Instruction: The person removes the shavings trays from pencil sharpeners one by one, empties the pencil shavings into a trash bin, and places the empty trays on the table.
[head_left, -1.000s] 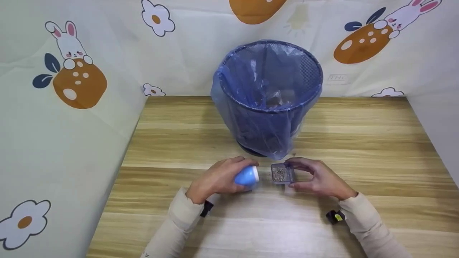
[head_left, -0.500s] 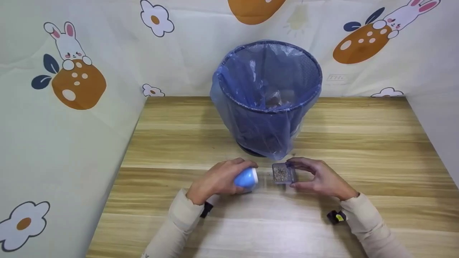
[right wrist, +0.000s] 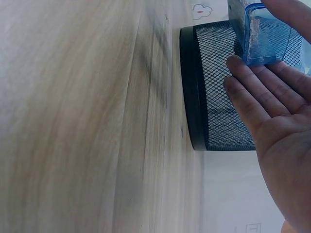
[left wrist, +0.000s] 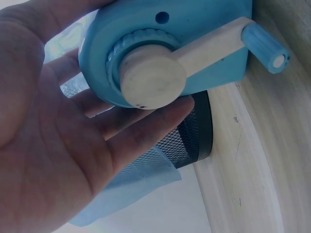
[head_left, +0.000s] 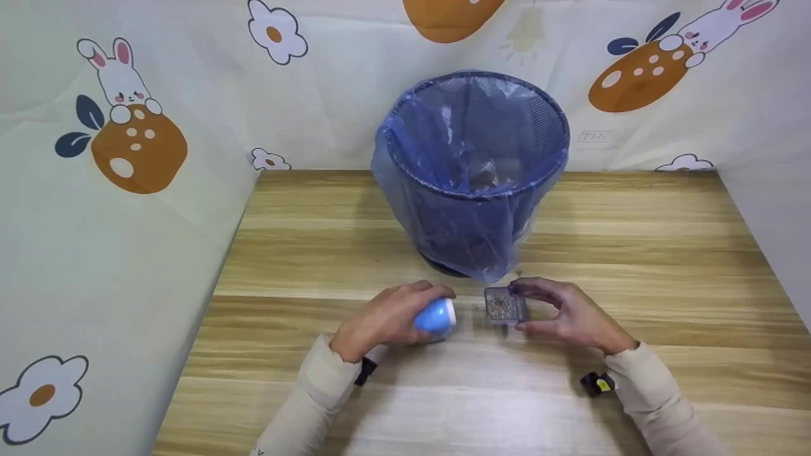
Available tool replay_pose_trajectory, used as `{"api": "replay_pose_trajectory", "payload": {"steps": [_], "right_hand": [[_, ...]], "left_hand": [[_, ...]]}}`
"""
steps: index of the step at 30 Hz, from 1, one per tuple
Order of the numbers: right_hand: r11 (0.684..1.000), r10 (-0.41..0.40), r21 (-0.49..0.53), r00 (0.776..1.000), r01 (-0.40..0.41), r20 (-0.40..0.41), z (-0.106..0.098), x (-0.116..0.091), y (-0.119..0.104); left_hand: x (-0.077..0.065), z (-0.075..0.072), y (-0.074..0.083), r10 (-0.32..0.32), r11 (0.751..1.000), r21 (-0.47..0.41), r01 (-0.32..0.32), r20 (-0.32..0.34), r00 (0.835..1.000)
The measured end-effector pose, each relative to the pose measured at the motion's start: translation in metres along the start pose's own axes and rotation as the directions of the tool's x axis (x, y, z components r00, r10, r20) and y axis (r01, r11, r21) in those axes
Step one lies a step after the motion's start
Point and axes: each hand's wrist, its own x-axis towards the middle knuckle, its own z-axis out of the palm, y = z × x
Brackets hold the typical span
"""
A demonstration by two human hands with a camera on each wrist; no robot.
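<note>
My left hand (head_left: 386,315) grips a blue hand-crank pencil sharpener (head_left: 433,315) just above the table. Seen from the left wrist, the sharpener's white crank (left wrist: 206,46) ends in a ribbed blue knob (left wrist: 265,47), and the thumb and fingers hold the blue body around its edges. To the right, my right hand (head_left: 573,316) pinches a small clear shavings drawer (head_left: 502,306) between thumb and fingers. Pencil shavings lie in the drawer. In the right wrist view the drawer (right wrist: 265,36) looks bluish and see-through. A gap separates the drawer from the sharpener.
A mesh waste bin (head_left: 475,209) lined with a blue plastic bag stands right behind both hands, its open mouth up. The wood-grain table (head_left: 304,253) meets patterned walls (head_left: 317,107) at the back and sides.
My right hand has shifted slightly right with the drawer, so the gap to the sharpener is wider. My left hand and the sharpener have hardly moved.
</note>
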Motion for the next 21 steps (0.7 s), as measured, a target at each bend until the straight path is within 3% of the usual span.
{"api": "replay_pose_trajectory", "payload": {"steps": [6, 21], "right_hand": [[1.0, 0.0, 0.008, 1.0, 0.0, -0.003, -0.002, -0.002, 0.015], [0.999, 0.039, 0.006, 0.999, -0.039, -0.036, -0.007, -0.005, 0.013]], "left_hand": [[0.001, 0.001, 0.0, -0.009, 1.0, 0.008, 0.009, 0.007, 1.0], [0.0, 0.0, 0.001, -0.03, 1.0, 0.01, 0.029, 0.026, 0.999]]}}
